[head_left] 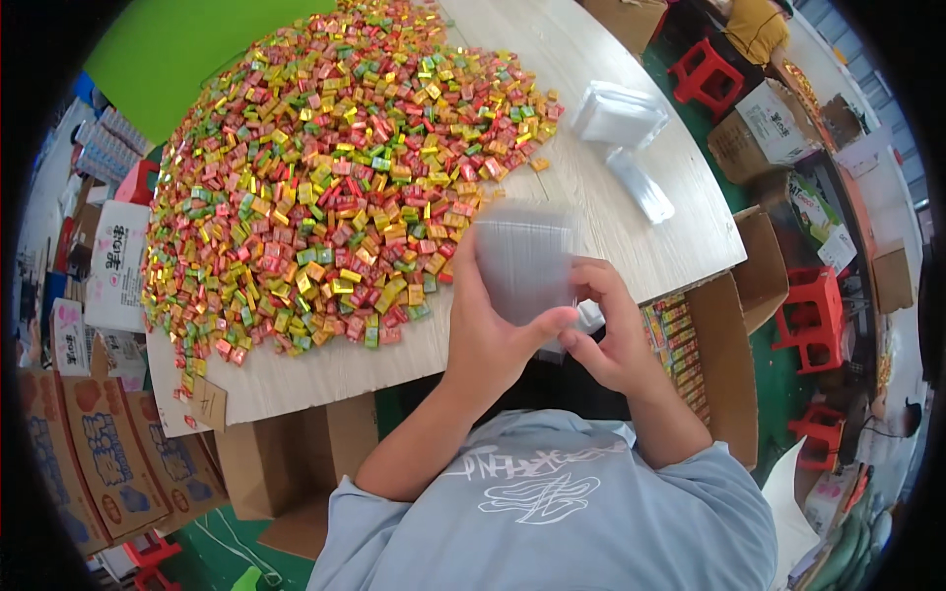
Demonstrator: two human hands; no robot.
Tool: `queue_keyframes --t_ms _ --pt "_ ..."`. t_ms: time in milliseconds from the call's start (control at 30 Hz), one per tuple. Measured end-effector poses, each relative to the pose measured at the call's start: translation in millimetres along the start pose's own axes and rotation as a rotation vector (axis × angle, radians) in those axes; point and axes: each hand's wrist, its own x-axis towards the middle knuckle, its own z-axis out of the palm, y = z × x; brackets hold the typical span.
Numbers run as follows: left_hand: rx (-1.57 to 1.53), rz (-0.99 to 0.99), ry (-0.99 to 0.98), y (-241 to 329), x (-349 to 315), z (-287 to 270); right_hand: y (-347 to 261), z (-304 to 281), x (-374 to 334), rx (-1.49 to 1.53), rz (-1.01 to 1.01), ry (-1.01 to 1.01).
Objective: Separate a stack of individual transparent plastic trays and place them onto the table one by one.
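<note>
Stack of clear plastic (524, 261), blurred, is over the worktop's (680, 231) near edge; left hand (493, 320) clasps its left side and bottom, right hand (618, 330) curls at lower right, hold unclear.

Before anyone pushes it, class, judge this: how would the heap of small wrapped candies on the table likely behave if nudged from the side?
The heap of small wrapped candies would probably spread rather than move as one, since the pieces lie loose and jumbled. They may slide easily, given their shiny surfaces. Rolling seems less likely, because many look blocky.
</note>
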Motion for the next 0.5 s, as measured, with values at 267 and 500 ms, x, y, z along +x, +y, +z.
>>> queue_keyframes --t_ms 267,500 --pt "0.087 0.018 0.027 1 -1 -2 -5 -1 -4 -0.051 0.126 0.002" --pt "0.112 0.028 0.06 1 5 11 9 -12 0 0.046 0.049 -0.073"
